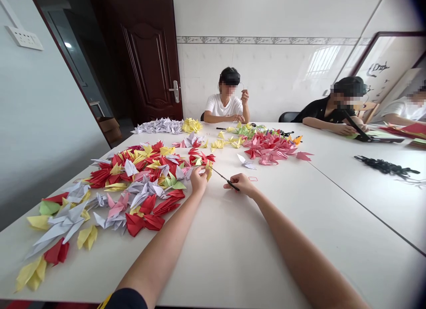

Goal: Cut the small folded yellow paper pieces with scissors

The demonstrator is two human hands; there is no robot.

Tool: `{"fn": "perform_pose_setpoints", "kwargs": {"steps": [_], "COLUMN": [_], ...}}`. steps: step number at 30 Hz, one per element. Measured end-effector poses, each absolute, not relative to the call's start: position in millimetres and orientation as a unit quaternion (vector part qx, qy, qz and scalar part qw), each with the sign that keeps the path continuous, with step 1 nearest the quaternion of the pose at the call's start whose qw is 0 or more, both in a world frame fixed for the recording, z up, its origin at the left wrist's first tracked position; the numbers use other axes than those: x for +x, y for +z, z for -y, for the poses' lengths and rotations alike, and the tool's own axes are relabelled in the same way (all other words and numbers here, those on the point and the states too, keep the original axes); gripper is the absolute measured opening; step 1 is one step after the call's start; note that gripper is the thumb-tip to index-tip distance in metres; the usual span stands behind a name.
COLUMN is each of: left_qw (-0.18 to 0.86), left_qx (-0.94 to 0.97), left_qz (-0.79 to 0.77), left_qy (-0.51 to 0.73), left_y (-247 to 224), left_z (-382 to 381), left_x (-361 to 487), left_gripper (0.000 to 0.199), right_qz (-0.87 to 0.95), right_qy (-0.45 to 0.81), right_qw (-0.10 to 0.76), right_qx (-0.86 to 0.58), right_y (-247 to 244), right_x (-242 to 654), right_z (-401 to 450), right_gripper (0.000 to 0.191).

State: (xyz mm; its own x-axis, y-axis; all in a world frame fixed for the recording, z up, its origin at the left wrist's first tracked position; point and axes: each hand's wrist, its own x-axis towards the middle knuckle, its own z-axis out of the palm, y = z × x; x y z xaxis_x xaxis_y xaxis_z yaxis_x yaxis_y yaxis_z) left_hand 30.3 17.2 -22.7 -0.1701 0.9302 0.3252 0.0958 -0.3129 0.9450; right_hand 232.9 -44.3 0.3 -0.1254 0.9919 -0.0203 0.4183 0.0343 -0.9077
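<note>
My left hand [199,179] is closed, pinching a yellow folded paper crane [209,170] above the white table. In my right hand [243,184] is the black handle of a thin, dark-shafted tool [223,177] that looks like an awl. Its shaft points left, and its tip reaches the yellow crane; whether it pierces the paper I cannot tell. Left of my hands spreads a big heap of folded paper cranes [143,191] in red, yellow, white, pink and green. One white crane [246,161] lies alone beyond my right hand.
Across the white table [213,255] are piles of white cranes [158,125], yellow cranes [192,125] and pink-red cranes [271,147]. A person [226,100] sits opposite, holding a thin strand. Others sit at the right. A black cord bundle [386,166] lies at right.
</note>
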Motion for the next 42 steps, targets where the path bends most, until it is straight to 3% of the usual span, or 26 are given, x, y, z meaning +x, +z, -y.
{"fn": "perform_pose_setpoints", "kwargs": {"steps": [10, 16, 25, 31, 37, 42], "left_qw": [0.520, 0.522, 0.502, 0.490, 0.522, 0.509], "left_qx": [0.479, 0.560, 0.660, 0.643, 0.575, 0.587], "left_qz": [-0.390, -0.399, -0.306, -0.337, -0.349, -0.366], "left_qy": [0.589, 0.505, 0.468, 0.484, 0.524, 0.512], "left_y": [-18, -8, -6, -9, -9, -10], "left_z": [-13, 1, 8, 6, 3, 1], "left_x": [32, 38, 41, 45, 42, 42], "left_gripper": [0.033, 0.034, 0.035, 0.031, 0.052, 0.036], "right_qz": [0.585, 0.537, 0.463, 0.483, 0.477, 0.480], "right_qy": [0.424, 0.417, 0.423, 0.440, 0.484, 0.492], "right_qw": [0.491, 0.575, 0.599, 0.582, 0.576, 0.572], "right_qx": [-0.486, -0.455, -0.498, -0.484, -0.454, -0.448], "right_y": [-9, -12, -9, -11, -11, -13], "right_x": [227, 206, 200, 201, 203, 206], "right_z": [41, 41, 42, 41, 43, 41], "right_gripper": [0.040, 0.045, 0.043, 0.048, 0.042, 0.042]}}
